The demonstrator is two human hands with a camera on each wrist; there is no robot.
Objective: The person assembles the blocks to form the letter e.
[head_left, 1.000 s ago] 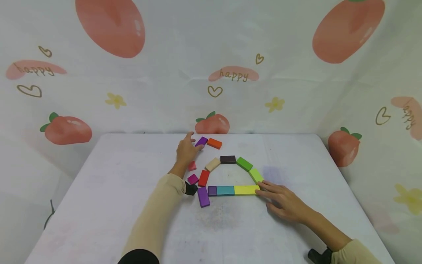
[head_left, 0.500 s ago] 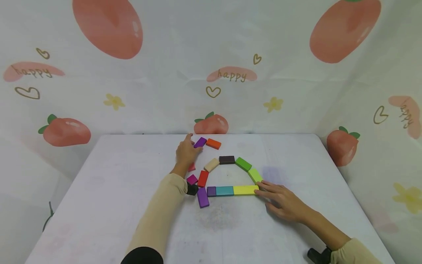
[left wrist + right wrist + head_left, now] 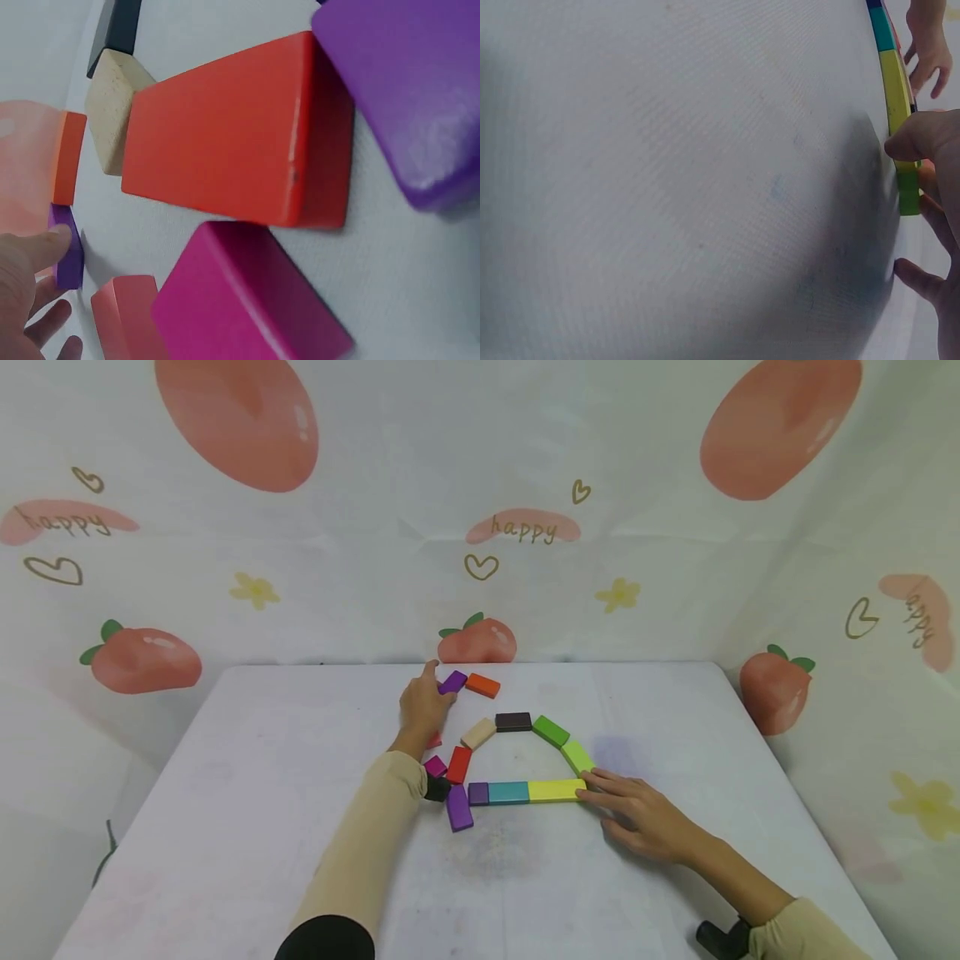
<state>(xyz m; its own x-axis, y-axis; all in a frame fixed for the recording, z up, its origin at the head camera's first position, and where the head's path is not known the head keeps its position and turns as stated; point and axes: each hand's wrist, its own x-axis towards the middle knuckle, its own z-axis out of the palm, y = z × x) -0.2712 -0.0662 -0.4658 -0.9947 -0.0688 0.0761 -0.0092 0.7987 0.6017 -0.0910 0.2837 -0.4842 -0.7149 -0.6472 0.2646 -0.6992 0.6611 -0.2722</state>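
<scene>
Head view: left hand (image 3: 422, 706) at the far purple block (image 3: 453, 682)

We find this block near the far edge of the surface (image 3: 315, 735), which stretches broadly to either side. The left hand reaches forward, pinching the block between thumb and fingers; the right hand (image 3: 641, 817) lies with fingers spread, tips at the yellow block (image 3: 551, 791) and light-green block (image 3: 577, 757). The pinched block's long axis slants from near left to far right, toward the orange block (image 3: 483, 686).
</scene>
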